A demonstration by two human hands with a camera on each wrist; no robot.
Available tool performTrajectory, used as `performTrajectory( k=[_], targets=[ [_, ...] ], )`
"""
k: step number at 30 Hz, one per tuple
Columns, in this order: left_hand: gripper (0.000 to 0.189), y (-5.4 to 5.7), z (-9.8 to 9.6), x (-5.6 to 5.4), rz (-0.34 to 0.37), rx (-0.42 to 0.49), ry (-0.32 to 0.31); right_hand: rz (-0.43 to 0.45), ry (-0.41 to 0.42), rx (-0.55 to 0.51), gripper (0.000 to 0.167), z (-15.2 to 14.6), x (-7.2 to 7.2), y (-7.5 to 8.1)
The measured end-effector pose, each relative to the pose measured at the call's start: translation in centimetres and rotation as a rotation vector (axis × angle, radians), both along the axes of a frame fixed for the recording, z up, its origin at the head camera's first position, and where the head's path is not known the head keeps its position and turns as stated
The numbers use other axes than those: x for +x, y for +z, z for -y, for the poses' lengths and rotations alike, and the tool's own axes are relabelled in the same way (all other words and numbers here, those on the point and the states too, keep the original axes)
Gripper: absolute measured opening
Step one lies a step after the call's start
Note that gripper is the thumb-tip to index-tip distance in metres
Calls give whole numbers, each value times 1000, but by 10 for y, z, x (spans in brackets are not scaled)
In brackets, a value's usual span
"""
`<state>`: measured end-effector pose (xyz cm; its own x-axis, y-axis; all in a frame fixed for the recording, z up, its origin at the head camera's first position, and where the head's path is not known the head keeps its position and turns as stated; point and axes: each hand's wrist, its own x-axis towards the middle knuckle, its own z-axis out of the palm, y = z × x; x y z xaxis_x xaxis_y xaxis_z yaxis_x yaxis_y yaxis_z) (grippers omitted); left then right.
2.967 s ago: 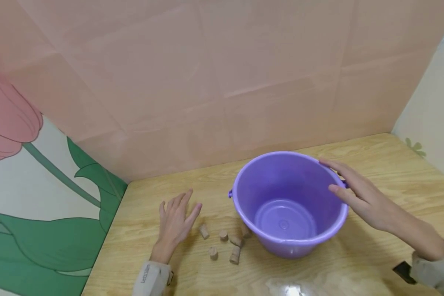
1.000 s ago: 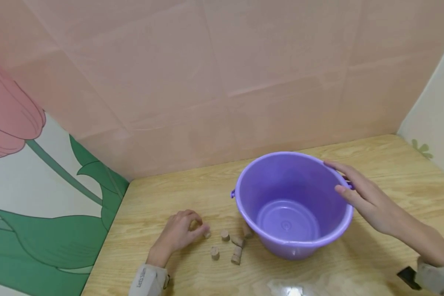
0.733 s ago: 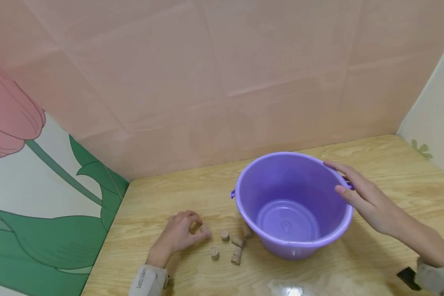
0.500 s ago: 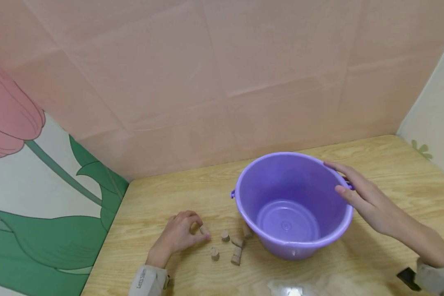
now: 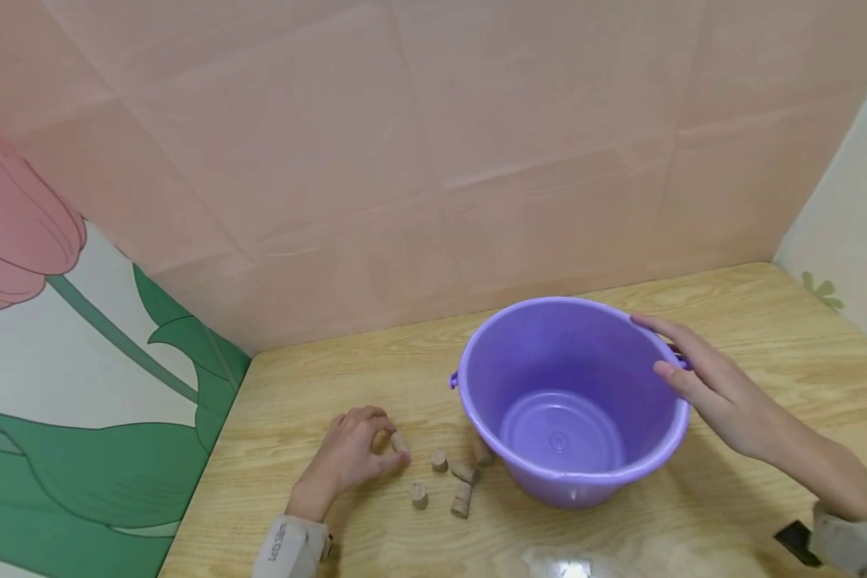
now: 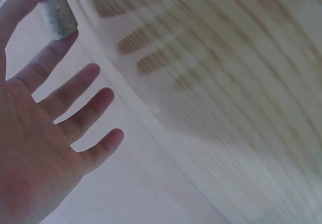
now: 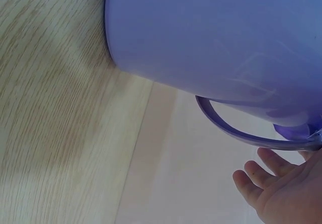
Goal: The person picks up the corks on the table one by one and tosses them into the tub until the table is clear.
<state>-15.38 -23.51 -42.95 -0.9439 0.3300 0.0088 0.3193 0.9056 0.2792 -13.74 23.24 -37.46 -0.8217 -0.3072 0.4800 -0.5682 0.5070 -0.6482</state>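
Note:
My left hand (image 5: 354,449) pinches a cork (image 5: 400,441) between thumb and index finger. In the left wrist view the same short cylindrical cork (image 6: 59,12) sits between those fingertips, while the other fingers of the left hand (image 6: 45,128) are spread. To its right, several loose corks (image 5: 439,460) lie on the table. A purple bucket (image 5: 578,474) stands upright beside them, and no cork shows inside. My right hand (image 5: 722,393) rests on its right rim with fairly straight fingers. The right wrist view shows the bucket's side (image 7: 211,38), its handle (image 7: 241,133) and the right hand (image 7: 287,189).
The wood-grain table (image 5: 318,377) runs back to a pinkish covered wall (image 5: 433,160). On the left is a panel with a painted tulip (image 5: 22,217). A pale wall (image 5: 852,217) bounds the right side. One cork (image 5: 482,451) lies close against the bucket.
Three seconds ago my left hand hovered with spread fingers left of the corks. It has since closed its thumb and index finger on the leftmost cork. The right hand has stayed at the bucket's rim.

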Motion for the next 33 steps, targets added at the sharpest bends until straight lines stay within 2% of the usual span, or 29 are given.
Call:
performTrajectory(
  k=[11,20,33],
  targets=[
    [45,9,-6,-4,-94,-19,1,-23,32,-23,59,-2,-3,-3],
    [43,18,-14,-8,-235,12,-39,-25,27,-27,58,-1,-2,-2],
    [44,34,-26,-13,-379,40,-85,-11,12,-14,58,0,-1,0]
  ],
)
